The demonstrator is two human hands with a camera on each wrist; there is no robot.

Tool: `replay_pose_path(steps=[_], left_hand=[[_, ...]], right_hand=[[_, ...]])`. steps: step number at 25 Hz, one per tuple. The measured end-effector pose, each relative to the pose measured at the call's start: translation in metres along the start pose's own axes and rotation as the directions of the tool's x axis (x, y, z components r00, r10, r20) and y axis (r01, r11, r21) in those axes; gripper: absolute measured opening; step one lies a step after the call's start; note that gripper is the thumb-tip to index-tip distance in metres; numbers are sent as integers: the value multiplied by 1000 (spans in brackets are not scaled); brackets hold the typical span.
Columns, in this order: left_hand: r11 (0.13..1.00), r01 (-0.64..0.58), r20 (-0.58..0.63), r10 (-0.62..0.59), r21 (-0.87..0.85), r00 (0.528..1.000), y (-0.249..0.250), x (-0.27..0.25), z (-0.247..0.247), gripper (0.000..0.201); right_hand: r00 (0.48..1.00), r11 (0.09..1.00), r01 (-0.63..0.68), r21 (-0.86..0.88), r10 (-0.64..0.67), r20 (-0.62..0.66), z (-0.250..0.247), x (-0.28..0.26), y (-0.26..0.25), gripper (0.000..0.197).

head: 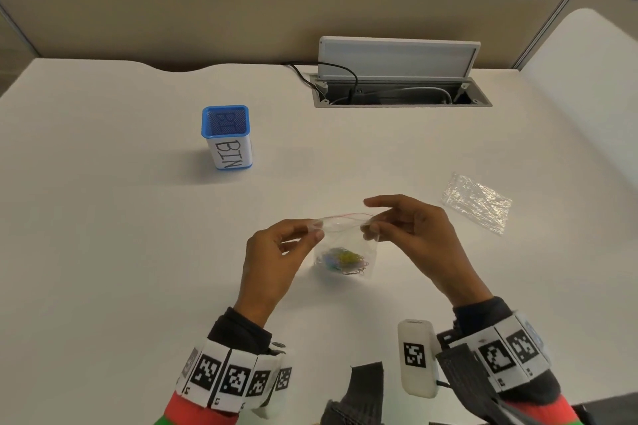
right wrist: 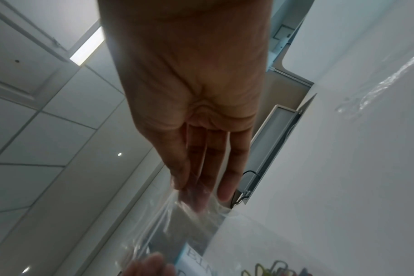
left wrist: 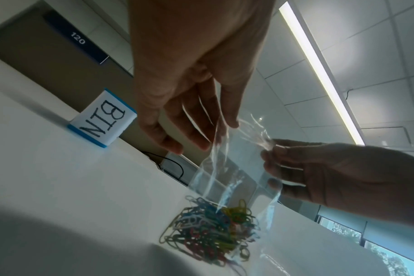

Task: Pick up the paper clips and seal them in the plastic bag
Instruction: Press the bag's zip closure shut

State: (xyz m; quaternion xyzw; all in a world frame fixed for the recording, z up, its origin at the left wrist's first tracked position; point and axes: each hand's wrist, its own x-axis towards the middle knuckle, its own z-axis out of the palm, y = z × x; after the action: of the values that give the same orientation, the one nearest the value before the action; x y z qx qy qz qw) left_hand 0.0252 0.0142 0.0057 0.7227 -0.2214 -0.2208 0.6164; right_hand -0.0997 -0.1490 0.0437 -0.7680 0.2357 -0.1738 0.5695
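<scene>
Head view: a clear plastic bag (head: 346,245) was held up over the white desk (head: 138,252), just in front of the person, between both hands. The left hand (head: 276,257) was seen pinching the bag's top left corner, thumb and forefinger clamped on it. The right hand (head: 419,238) was clamped on the top right corner, with the forefinger stretched over the rim toward 10 o'clock. The mouth edge, marked by a red zip line, ran left to right, from 9 to 3 o'clock; the bag hung down from it, bottom toward the person. Colored paper clips (head: 345,260) were bunched in the bottom of the bag. A blue pen cup labelled BIN (head: 228,138) was standing upright at 11 o'clock, well apart. A second, crumpled clear bag (head: 478,202) was lying flat at 2 o'clock. An open cable tray (head: 400,79) was set in the desk at 12 o'clock.

Left wrist view: the left hand (left wrist: 189,74) was seen from below, its fingers (left wrist: 168,142) held together and curled at the bag's (left wrist: 236,168) upper edge. The right hand (left wrist: 343,175) was gripping the other side from 3 o'clock. The clips (left wrist: 210,229) were heaped at the bag's bottom, at 6 o'clock. The BIN cup (left wrist: 104,119) was at 9 o'clock.

Right wrist view: the right hand (right wrist: 191,93) was seen palm-on, fingers (right wrist: 227,177) side by side and pointing to 6 o'clock, their tips on the bag's (right wrist: 177,224) film. Whether the seal was closed could not be told.
</scene>
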Motion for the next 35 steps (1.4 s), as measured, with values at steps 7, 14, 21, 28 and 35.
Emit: replay_pose_path(steps=[7,14,21,28,35], left_hand=[[996,35,111,-26,-86,993,5,-11,8,17],[997,63,-28,-65,-49,998,9,-18,34,14],[990,108,-151,-121,-94,981,14,-20,57,9],[994,97,-142,-104,-56,984,18,-20,74,7],[995,80,-145,-87,-56,986,21,-22,84,9]], right_hand=[[991,990,-75,119,88,-105,-11,-22,11,16],[985,985,-156,73,160,-58,-27,-21,29,9],[986,977,-157,146,164,-32,-47,-14,38,8],[996,995,-84,49,84,2,-60,-6,44,6],[996,982,-84,169,82,18,-66,-6,46,1]])
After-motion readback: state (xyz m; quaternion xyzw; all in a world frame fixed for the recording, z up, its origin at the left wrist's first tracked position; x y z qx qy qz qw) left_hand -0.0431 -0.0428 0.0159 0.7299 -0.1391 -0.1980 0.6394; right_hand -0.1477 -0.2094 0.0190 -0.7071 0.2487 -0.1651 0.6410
